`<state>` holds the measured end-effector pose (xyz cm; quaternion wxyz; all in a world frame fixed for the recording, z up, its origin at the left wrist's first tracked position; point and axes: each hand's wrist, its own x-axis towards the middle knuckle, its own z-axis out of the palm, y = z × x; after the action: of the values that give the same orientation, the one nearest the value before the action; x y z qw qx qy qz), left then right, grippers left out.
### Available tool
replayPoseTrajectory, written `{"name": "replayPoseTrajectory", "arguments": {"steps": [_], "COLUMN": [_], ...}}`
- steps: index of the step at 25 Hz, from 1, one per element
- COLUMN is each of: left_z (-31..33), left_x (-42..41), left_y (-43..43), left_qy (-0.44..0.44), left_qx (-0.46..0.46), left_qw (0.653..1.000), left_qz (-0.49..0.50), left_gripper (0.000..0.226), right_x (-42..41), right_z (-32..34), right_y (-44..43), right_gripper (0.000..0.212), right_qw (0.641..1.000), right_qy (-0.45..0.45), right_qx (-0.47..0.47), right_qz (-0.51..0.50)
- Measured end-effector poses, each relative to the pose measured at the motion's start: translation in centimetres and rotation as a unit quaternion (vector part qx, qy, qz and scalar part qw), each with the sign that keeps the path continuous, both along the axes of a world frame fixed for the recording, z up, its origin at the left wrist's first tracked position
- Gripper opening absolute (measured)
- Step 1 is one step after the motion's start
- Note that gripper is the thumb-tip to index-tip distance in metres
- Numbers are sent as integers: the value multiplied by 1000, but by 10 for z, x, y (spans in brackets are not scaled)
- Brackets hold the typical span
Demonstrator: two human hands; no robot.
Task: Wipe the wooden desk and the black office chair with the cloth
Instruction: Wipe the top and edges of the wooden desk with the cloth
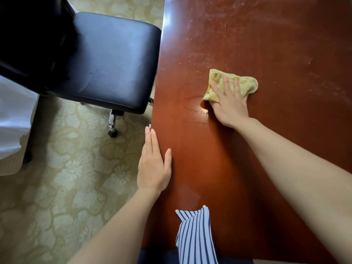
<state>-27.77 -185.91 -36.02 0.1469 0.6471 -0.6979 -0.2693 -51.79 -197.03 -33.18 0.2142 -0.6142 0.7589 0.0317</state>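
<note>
The reddish-brown wooden desk [276,44] fills the right half of the view, with dusty streaks and specks on its far part. My right hand [229,103] presses a crumpled yellow cloth [245,83] flat onto the desk top, fingers spread straight over it. A wet smear shows just left of the cloth. My left hand [154,164] rests flat along the desk's left edge, fingers straight, thumb on the top. The black office chair [106,60] stands to the left of the desk, its padded seat close to the desk edge.
Patterned beige carpet [62,168] covers the floor at the left. A chair caster [112,133] sits near the desk edge. White fabric [13,119] hangs at the far left. A striped piece of my clothing [194,235] overlaps the desk's near edge.
</note>
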Motion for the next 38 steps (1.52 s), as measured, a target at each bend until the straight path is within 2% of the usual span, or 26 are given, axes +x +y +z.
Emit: {"name": "replayPoseTrajectory", "arguments": {"steps": [3, 9, 13, 17, 22, 26, 29, 32, 35, 38], "left_z": [1, 2, 4, 6, 5, 3, 2, 2, 3, 4], "left_x": [-1, 2, 3, 2, 2, 1, 0, -1, -1, -2], "left_y": [0, -1, -2, -2, -1, -1, -1, -2, -1, -2], "left_qy": [1, 4, 4, -3, -22, -23, -28, -35, -38, -30], "left_qx": [7, 12, 10, 7, 10, 9, 9, 12, 16, 20], "left_qw": [1000, 1000, 1000, 1000, 1000, 1000, 999, 999, 999, 999], "left_qz": [5, 8, 8, 7, 10, 11, 13, 14, 14, 9], "left_gripper": [69, 67, 66, 64, 65, 65, 66, 67, 67, 68], "right_x": [34, 90, 78, 30, -52, -106, -131, -141, -128, -99], "right_z": [-2, -8, -8, -6, -1, -2, -1, 1, 1, -2], "right_y": [-17, 25, 80, 130, 151, 131, 102, 63, 29, 13], "right_gripper": [58, 64, 60, 60, 60, 61, 59, 51, 51, 56], "right_qw": [1000, 986, 972, 963, 984, 996, 996, 994, 987, 986], "right_qy": [-11, -12, -42, -48, -24, 20, 31, 19, 3, 20], "right_qx": [-10, -79, -103, -99, -91, -83, -70, -55, -40, -34], "right_qz": [1, 144, 206, 245, 153, 24, -34, -94, -158, -161]}}
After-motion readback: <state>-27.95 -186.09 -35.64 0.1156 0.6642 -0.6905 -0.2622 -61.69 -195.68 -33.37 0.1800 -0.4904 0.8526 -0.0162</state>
